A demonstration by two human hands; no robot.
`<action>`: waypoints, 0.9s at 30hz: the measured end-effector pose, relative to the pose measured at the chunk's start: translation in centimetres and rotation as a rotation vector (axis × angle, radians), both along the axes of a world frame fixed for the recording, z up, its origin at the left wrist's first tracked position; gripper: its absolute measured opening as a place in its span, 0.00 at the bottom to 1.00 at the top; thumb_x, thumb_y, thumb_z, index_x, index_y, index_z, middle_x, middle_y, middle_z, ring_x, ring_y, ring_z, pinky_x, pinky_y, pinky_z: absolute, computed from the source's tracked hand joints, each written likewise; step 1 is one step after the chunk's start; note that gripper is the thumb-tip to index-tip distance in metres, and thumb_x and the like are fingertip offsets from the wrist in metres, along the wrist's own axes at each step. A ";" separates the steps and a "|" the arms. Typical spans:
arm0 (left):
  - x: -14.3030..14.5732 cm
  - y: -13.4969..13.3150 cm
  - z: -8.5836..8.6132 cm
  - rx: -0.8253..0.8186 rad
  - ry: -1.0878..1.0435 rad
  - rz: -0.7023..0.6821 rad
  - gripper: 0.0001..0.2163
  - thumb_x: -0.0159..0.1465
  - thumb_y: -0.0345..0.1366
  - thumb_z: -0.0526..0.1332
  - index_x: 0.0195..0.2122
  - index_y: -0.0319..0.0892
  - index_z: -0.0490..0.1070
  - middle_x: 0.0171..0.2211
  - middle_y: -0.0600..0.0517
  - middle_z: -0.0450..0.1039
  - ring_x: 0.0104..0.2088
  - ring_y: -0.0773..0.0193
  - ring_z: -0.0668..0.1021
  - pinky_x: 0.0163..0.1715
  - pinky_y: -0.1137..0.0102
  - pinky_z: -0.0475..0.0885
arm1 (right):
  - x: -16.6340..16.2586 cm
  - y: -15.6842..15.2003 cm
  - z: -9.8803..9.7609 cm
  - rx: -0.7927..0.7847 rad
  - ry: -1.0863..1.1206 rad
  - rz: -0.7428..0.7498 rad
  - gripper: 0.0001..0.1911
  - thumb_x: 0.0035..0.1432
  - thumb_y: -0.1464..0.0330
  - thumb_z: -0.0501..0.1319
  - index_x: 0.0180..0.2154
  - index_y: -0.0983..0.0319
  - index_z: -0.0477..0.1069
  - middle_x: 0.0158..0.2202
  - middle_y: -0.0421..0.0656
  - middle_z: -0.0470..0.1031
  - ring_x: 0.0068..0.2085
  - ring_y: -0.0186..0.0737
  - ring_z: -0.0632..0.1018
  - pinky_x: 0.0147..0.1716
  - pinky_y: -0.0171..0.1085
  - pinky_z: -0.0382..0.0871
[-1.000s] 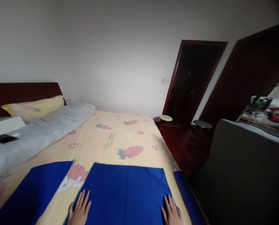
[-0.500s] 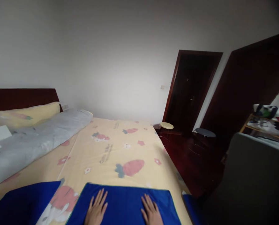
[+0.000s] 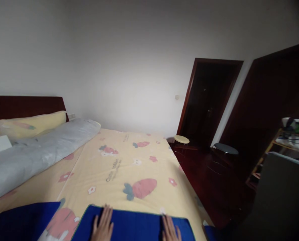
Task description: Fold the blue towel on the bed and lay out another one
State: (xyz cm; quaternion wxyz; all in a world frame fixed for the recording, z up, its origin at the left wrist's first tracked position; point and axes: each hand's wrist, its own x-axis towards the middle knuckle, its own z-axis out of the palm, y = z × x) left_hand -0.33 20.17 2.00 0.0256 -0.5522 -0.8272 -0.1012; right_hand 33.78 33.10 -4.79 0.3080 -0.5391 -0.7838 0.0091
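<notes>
At the left lower corner a second blue cloth (image 3: 21,222) is seen on the bed (image 3: 129,167), apart from the hands. The left hand (image 3: 102,227) is laid flat, fingers spread and holding nothing, on the blue cloth (image 3: 136,226) at the near edge of the bed. The right hand (image 3: 169,229) is pressed flat on the same cloth, also open with nothing grasped.
</notes>
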 end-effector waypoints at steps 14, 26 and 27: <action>-5.6 -0.4 1.3 -0.188 0.030 0.089 0.27 0.66 0.47 0.40 0.67 0.50 0.45 0.69 0.55 0.41 0.69 0.61 0.48 0.66 0.53 0.45 | 7.5 2.4 3.9 -0.249 -0.141 -0.021 0.29 0.60 0.51 0.46 0.61 0.47 0.57 0.64 0.40 0.58 0.64 0.49 0.60 0.59 0.58 0.60; 1.6 -1.2 2.0 -0.103 0.009 -0.091 0.27 0.66 0.44 0.41 0.66 0.48 0.47 0.68 0.55 0.44 0.68 0.58 0.53 0.66 0.51 0.50 | -1.0 -3.5 2.1 -0.067 -0.023 0.009 0.30 0.55 0.68 0.44 0.58 0.44 0.61 0.60 0.38 0.66 0.61 0.47 0.68 0.56 0.55 0.67; 3.2 -1.4 0.9 -0.124 -0.048 -0.130 0.27 0.65 0.44 0.42 0.66 0.48 0.47 0.67 0.55 0.46 0.67 0.58 0.55 0.65 0.52 0.53 | -2.8 -4.7 1.3 -0.081 -0.007 0.035 0.29 0.55 0.67 0.47 0.58 0.43 0.62 0.59 0.38 0.68 0.59 0.49 0.69 0.55 0.55 0.68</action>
